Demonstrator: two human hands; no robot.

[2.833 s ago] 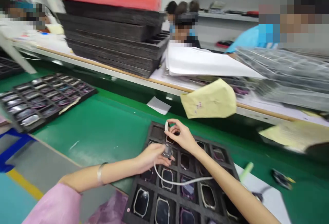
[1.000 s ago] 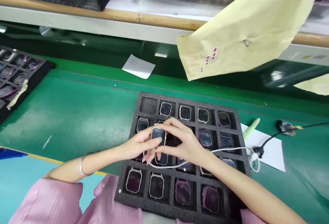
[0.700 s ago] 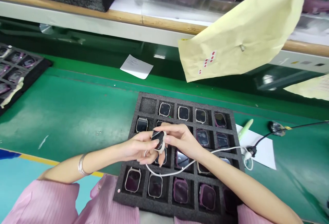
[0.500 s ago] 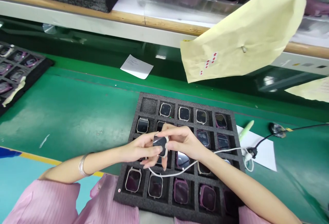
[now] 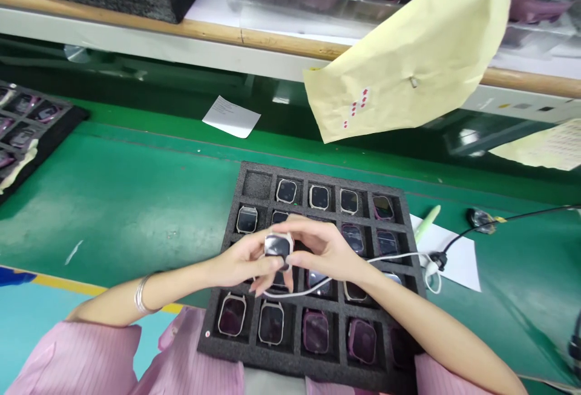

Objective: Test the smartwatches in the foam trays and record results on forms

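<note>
A smartwatch case (image 5: 278,245) without a strap, dark-faced with a pale frame, is held between both hands above the foam tray (image 5: 258,186). My left hand (image 5: 252,262) grips its left and lower side, thumb across the screen. My right hand (image 5: 318,248) pinches its right edge with thumb and fingers. A white cable (image 5: 313,289) runs from beneath the hands to the right, passing under my right forearm; its end at the watch is hidden. Around the hands, several silver and purple watch cases, such as a purple one (image 5: 315,331), lie in the tray's compartments.
Right of the tray lie a white sheet (image 5: 465,262), a green pen-like object (image 5: 427,224) and a black connector (image 5: 438,259) joined to the cable. Another watch tray (image 5: 57,135) stands at far left. Yellow paper (image 5: 399,74) hangs from the shelf edge (image 5: 281,62) ahead.
The watch has turned slightly between the fingers and its screen now catches a bright reflection. Both hands keep hold of it. The whole view has shifted a little.
</note>
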